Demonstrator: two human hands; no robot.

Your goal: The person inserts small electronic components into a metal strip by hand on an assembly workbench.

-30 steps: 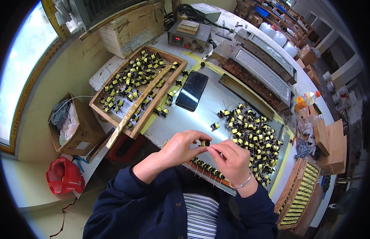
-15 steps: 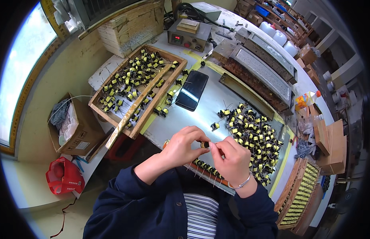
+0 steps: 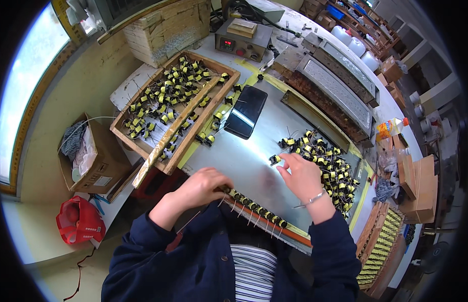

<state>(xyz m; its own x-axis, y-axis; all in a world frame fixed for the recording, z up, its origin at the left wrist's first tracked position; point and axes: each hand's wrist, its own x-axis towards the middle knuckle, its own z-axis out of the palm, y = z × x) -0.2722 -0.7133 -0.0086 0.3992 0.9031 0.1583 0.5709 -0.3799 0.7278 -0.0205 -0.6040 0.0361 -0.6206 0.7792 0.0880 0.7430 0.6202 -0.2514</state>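
Along the front edge of the metal sheet (image 3: 204,157) runs a row of small black-and-yellow wire-leaded coils (image 3: 254,206), their thin leads hanging toward me. My left hand (image 3: 205,187) is closed at the left end of this row, its fingertips pinching a coil there, mostly hidden by the fingers. Farther out, my right hand (image 3: 302,176) reaches over the sheet with thumb and index finger apart. Its index fingertip is at a single loose coil (image 3: 275,160), which lies left of a large heap of similar coils (image 3: 339,183).
A wooden tray (image 3: 176,160) of loose coils stands left, a wooden stick across it. A black phone (image 3: 246,111) lies on the sheet. Behind are a control box with a red display (image 3: 242,40) and long metal troughs (image 3: 334,90). A rack of coils (image 3: 382,241) is at right.
My hands were together over the row, holding a coil. The left has moved left and down to the row's end; the right has moved out to the loose coil, uncovering the row.
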